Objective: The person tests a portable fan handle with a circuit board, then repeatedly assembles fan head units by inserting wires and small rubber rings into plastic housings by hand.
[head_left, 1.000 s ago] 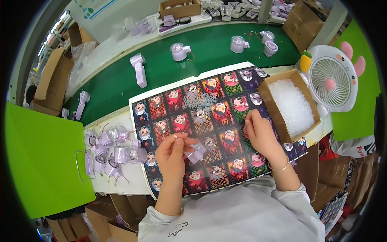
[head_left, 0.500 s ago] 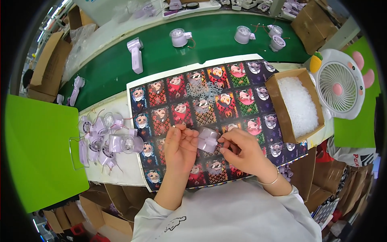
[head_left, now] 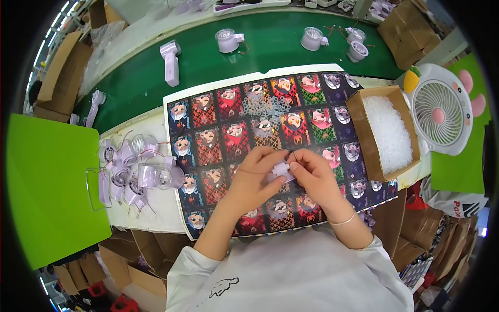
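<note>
Over the middle of the printed sheet (head_left: 208, 171) my two hands meet at a lavender plastic fan head (head_left: 280, 170). My left hand (head_left: 254, 179) closes round it from the left, covering much of its round body. From the right, my right hand (head_left: 318, 174) has thumb and forefinger pinched at its short neck. Thin wires show near the fingers; whether the right fingers also grip something small is hidden. Just beyond the hands, a loose scatter of small clear rings (head_left: 266, 107) lies on the sheet.
Several lavender fan heads with wires (head_left: 125, 169) cluster at the left. An open cardboard box (head_left: 368, 148) of small clear pieces stands right, beside a white desk fan (head_left: 439, 112). Across the back, a green belt (head_left: 208, 62) carries a handled lavender fan (head_left: 171, 65) and several fan heads.
My left hand has swung right from beside the fan head and closed round it. The right fingers stay at its neck, and the fan head has turned and is more covered.
</note>
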The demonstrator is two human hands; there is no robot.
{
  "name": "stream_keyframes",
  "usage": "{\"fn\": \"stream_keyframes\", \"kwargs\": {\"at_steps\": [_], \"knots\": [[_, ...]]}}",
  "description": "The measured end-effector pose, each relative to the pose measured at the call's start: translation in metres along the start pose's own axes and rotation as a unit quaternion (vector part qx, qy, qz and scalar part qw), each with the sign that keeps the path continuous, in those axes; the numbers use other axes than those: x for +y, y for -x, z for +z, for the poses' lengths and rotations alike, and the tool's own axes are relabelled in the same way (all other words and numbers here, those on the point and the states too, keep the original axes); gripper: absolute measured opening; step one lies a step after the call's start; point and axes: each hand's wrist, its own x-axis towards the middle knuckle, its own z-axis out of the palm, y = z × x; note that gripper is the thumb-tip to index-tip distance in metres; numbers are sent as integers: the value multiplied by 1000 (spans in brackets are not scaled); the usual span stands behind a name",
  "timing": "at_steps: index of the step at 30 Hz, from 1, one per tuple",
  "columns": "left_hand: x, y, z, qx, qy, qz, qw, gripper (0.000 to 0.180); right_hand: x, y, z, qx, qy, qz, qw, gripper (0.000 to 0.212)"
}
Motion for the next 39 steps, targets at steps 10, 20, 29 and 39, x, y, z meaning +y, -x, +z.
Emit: {"fn": "stream_keyframes", "kwargs": {"at_steps": [10,20,29,39], "knots": [[47,-3,8,10,173,-49,984,37,-21,13,-16,-64,-342,181,920,18],[57,-7,15,38,217,-57,974,34,-23,17,-20,-92,-366,149,914,16],[39,0,29,96,249,-87,960,29,-10,20,-19,-54,-179,88,978,21],[24,-11,26,214,398,-57,890,31,-34,3,-4,-139,85,-126,979,72]]}}
